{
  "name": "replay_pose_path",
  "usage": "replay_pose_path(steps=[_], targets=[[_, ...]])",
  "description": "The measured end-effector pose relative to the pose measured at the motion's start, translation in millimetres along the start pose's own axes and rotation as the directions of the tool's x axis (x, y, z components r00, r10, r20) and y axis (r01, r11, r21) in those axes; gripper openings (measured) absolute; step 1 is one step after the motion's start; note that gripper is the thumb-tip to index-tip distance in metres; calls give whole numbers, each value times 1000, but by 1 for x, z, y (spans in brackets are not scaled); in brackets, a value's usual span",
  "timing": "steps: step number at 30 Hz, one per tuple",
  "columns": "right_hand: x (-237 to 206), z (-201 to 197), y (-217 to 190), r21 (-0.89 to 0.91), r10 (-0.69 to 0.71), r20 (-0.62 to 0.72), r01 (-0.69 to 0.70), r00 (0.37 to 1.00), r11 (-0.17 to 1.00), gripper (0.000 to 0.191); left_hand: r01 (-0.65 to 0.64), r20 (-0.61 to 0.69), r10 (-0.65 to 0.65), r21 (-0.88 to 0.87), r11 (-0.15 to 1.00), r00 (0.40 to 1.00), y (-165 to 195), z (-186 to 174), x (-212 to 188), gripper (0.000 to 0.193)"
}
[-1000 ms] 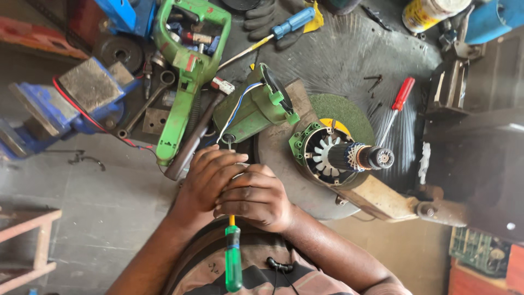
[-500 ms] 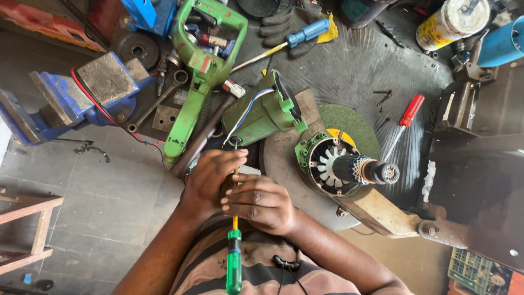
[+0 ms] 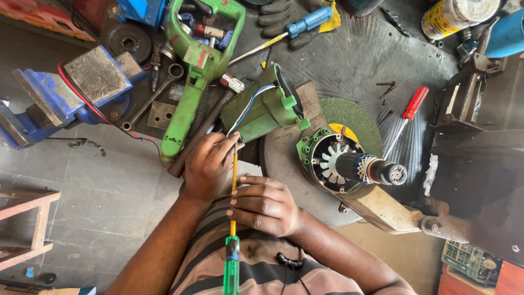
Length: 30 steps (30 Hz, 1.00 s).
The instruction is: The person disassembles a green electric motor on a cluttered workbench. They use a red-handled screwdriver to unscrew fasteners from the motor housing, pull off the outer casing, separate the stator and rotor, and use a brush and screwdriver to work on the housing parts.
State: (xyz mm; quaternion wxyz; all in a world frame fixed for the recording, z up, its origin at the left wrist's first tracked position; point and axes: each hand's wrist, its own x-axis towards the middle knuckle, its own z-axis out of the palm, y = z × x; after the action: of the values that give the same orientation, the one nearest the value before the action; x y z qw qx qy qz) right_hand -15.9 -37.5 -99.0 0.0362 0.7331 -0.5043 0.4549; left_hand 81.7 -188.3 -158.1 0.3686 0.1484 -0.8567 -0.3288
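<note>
Two hands meet at one screwdriver [image 3: 233, 218]: yellow shaft, clear green handle, lying lengthwise toward the person's lap, tip up at the green motor housing [image 3: 262, 112]. We note the left hand [image 3: 207, 166] with its grip closed around the tip end, where blue and white wires [image 3: 248, 106] leave the housing. The right hand [image 3: 265, 206] has its grip pinched on the shaft lower down. The housing rests on the round desk [image 3: 284, 158], open end up, just beside a green fan-and-rotor assembly [image 3: 349, 164].

Against the frame half a second back: then the hands were bunched together and hid most of the shaft. Now they sit apart along it, and the yellow length shows between them. The housing has not moved. A red screwdriver [image 3: 406, 117] lies near the rotor.
</note>
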Motion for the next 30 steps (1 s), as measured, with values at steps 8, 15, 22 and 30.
replay_pose_path(steps=[8,15,22,30], targets=[[-7,-1,-8,111,-88,-3,88,996,990,18,-40,-95,45,52,998,994,5,2,6,29],[-23,-4,-13,117,-47,-28,50,999,992,18,-5,51,-2,143,990,999,14,-6,9,30],[-30,-5,-20,139,-63,-54,70,997,988,21,-115,75,96,305,946,993,7,2,9,34],[-43,-5,-26,158,-29,-88,43,996,987,24,-107,15,106,205,973,994,2,7,2,36]])
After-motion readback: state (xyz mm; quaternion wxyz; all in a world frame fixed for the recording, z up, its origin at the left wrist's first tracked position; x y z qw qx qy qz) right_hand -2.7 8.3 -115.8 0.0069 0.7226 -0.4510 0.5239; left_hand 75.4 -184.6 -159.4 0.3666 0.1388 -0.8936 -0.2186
